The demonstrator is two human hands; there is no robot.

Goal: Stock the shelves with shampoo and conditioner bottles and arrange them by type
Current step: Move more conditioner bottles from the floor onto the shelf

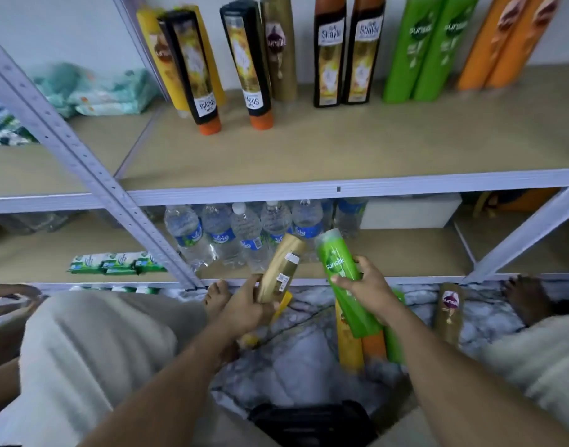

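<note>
Squatting at the grey metal shelving unit, I've got one bottle in each hand, mid-restock. My left hand [247,309] is closed round a tall gold plastic shampoo bottle [281,267], barcode side up, its top tilted toward the lower shelf. My right hand [368,290] is wrapped round a bright green plastic Sunsilk bottle [343,279], label facing me, also tilted forward. Both are off the floor, in front of the lower shelf's front edge, not yet at the tan upper shelf board [341,150].

Up there, along the back edge: a yellow bottle and two black-and-gold Shavla tubes w/ orange caps [196,69] toward the left, one gold Sunsilk bottle [278,50] beside them, two black Shavla bottles [346,53] at centre, two green Sunsilk bottles [428,50], then two orange bottles [505,43] toward the right end. The front half of the board is bare.

Still on the marble-pattern floor [293,366]: yellow, orange and green bottles [363,343] lying together under my right hand, plus another gold bottle w/ purple badge [449,312] to the right.

Step in hand, as I read it: carry to shelf. Next, probably: lift both, stand green next to the green pair, gold next to the lone gold one, upright, labels out. The lower shelf holds clear water bottles [244,233]; not my concern.
</note>
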